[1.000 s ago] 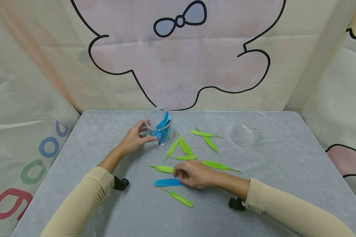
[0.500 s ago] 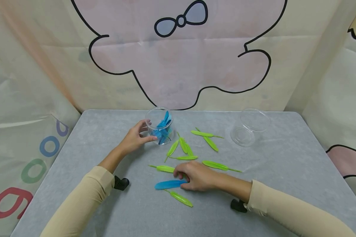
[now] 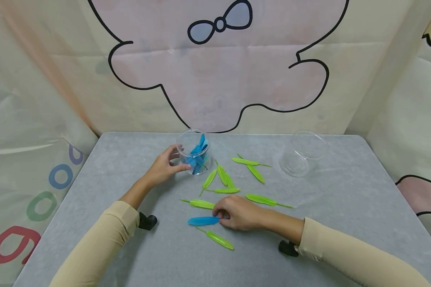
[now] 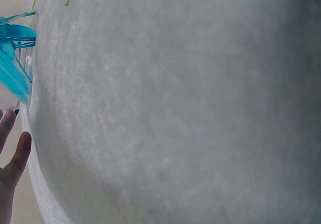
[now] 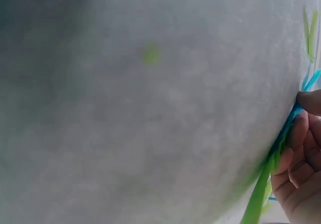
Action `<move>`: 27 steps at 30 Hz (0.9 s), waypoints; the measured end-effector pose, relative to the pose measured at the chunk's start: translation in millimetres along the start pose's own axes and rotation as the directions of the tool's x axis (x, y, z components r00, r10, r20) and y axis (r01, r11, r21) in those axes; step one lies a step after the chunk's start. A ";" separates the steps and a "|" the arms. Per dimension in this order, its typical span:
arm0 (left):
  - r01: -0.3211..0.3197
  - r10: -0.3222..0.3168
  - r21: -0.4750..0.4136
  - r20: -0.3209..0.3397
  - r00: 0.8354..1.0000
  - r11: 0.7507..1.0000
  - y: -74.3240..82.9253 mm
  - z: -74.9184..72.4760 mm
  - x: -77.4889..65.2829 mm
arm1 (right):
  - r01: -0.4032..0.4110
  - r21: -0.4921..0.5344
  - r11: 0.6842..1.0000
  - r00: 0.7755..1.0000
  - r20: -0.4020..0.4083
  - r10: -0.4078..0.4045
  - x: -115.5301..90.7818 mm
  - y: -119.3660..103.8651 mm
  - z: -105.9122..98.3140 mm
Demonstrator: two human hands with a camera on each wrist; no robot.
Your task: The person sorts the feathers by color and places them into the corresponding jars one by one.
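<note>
In the head view, my left hand (image 3: pixel 162 166) holds the left side of a clear plastic cup (image 3: pixel 185 154), thumb in front and fingers behind. Several blue feathers (image 3: pixel 198 150) stand inside it. The left wrist view shows only some fingertips (image 4: pixel 19 153) beside the blue feathers (image 4: pixel 14 76). Nearer the front of the table, my right hand (image 3: pixel 241 213) pinches the right end of a blue feather (image 3: pixel 202 221) between thumb and fingers. That pinch on the blue feather (image 5: pixel 287 126) also appears in the right wrist view. A green feather (image 3: pixel 220 240) lies just in front.
Loose green feathers (image 3: pixel 220 175) lie in mid-table, with more by the cup's right side and another green feather (image 3: pixel 260 199) behind the right hand. A second clear cup (image 3: pixel 295 164) stands at the back right of the grey table (image 3: pixel 344 199).
The right hand moved slightly right and toward me with the blue feather, which first overlapped the front green feather's stem, then shifted back off it. The left hand stays on the cup.
</note>
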State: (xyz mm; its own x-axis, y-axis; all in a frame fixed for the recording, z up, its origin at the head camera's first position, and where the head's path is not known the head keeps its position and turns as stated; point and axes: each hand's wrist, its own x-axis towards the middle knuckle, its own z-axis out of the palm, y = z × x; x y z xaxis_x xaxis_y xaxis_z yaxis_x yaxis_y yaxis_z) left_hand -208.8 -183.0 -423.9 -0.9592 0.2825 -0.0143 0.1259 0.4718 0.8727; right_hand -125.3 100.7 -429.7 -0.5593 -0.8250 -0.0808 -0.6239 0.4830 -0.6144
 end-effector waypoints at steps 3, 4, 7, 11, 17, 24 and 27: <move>0.001 -0.001 0.008 0.006 1.000 1.000 15.8 -1.7 -6.5 | 0.013 -0.014 1.000 1.000 -0.005 -0.013 0.5 0.2 0.3; 0.000 0.000 0.013 0.009 1.000 1.000 21.0 -2.3 -8.8 | 0.017 -0.018 1.000 1.000 -0.004 -0.017 0.7 0.3 0.4; -0.004 0.004 0.020 0.012 1.000 1.000 30.9 -3.5 -13.5 | 0.020 -0.020 1.000 1.000 0.003 -0.020 1.4 0.7 0.3; -0.012 0.012 0.021 0.012 1.000 1.000 33.9 -3.7 -15.2 | 0.006 0.009 1.000 1.000 0.012 -0.006 2.3 2.0 0.2; -0.010 0.010 0.015 0.011 1.000 1.000 32.7 -4.2 -14.4 | -0.015 0.132 0.991 1.000 0.005 0.014 3.9 6.5 -2.2; 0.001 -0.001 0.016 0.013 1.000 1.000 33.1 -3.7 -13.8 | -0.022 0.280 0.960 1.000 0.011 0.020 7.3 12.9 -5.3; 0.007 -0.007 0.018 0.012 1.000 1.000 33.6 -3.6 -13.7 | -0.024 0.317 0.948 1.000 0.019 0.019 9.0 13.7 -6.8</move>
State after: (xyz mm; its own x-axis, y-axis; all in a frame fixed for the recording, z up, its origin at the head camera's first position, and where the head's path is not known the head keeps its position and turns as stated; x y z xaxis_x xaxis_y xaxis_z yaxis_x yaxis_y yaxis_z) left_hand -192.3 -174.1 -392.5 -0.9568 0.2894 -0.0268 0.1237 0.4889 0.8635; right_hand -142.6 101.9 -433.6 -0.5609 -0.8209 -0.1073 -0.4048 0.3850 -0.8294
